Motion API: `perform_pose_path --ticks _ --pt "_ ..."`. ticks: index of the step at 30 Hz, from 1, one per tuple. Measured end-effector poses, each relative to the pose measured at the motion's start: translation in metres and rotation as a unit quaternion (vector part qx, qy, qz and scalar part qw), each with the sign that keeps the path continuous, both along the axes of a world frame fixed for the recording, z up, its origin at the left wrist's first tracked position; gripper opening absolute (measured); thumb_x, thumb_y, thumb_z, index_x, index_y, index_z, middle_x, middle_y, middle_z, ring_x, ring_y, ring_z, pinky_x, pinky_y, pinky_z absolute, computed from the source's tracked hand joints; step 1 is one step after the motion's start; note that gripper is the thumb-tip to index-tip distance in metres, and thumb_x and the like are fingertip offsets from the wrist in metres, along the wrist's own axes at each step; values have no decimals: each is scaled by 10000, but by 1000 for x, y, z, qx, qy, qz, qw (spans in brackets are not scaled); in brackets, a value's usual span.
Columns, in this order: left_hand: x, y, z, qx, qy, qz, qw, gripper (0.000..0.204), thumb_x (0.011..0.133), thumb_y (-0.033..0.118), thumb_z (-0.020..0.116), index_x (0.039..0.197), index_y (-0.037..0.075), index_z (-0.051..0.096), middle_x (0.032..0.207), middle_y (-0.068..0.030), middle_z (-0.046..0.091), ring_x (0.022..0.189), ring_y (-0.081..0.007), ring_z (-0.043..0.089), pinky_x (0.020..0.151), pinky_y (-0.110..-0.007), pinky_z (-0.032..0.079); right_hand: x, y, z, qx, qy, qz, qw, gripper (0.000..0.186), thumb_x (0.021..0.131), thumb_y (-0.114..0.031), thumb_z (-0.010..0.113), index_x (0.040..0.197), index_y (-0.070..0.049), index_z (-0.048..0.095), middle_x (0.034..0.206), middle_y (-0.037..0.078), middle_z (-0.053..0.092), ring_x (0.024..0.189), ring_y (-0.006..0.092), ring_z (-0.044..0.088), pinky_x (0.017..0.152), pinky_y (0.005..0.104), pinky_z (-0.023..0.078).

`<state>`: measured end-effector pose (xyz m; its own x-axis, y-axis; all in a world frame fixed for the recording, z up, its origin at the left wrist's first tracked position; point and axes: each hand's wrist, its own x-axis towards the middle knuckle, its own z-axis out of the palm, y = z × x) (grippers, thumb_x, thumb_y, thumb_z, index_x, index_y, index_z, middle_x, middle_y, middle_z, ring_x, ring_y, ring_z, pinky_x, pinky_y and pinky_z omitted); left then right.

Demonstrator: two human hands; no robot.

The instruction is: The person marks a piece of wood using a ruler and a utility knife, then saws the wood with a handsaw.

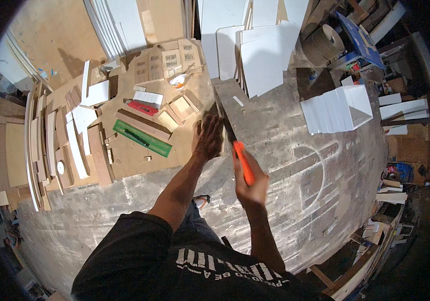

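My right hand [250, 183] grips the orange handle of a hand saw [228, 130], whose long dark blade runs up along the right edge of the plywood worktop [155, 161]. My left hand [208, 133] lies with fingers outstretched on the worktop beside that edge, just left of the blade. Left of it are a green tool with a black handle [150, 143], a red tool [142, 107] under a white block, a small light wooden box [182, 106], wood strips [145, 124] and a small white-and-orange container [177, 80].
Boards and white strips [79, 160] cover the bench's left part. White panels [260, 55] lean at the back. At right are stacked white pieces [328, 113], a roll [324, 45] and shelves of offcuts [403, 135]. Concrete floor [300, 210] surrounds my feet.
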<state>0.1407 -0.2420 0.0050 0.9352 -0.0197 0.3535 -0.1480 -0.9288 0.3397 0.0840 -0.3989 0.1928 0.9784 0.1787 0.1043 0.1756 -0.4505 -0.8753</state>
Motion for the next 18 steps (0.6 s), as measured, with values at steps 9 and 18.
perform_pose_path --ticks 9,18 --pt "-1 6 -2 24 23 -4 999 588 866 272 596 1406 57 506 1482 -162 458 1419 -392 340 1096 -602 277 -1 1 -8 -16 -71 6 997 389 971 -191 613 1307 3 600 1104 306 669 1025 415 688 804 421 560" --pt "7 -2 -30 -3 -39 -45 998 660 841 340 628 1417 46 495 1500 -155 437 1421 -393 324 1102 -586 279 40 14 -27 -4 22 -20 1000 359 972 -127 612 1297 24 605 1249 246 653 1158 338 651 927 391 529"
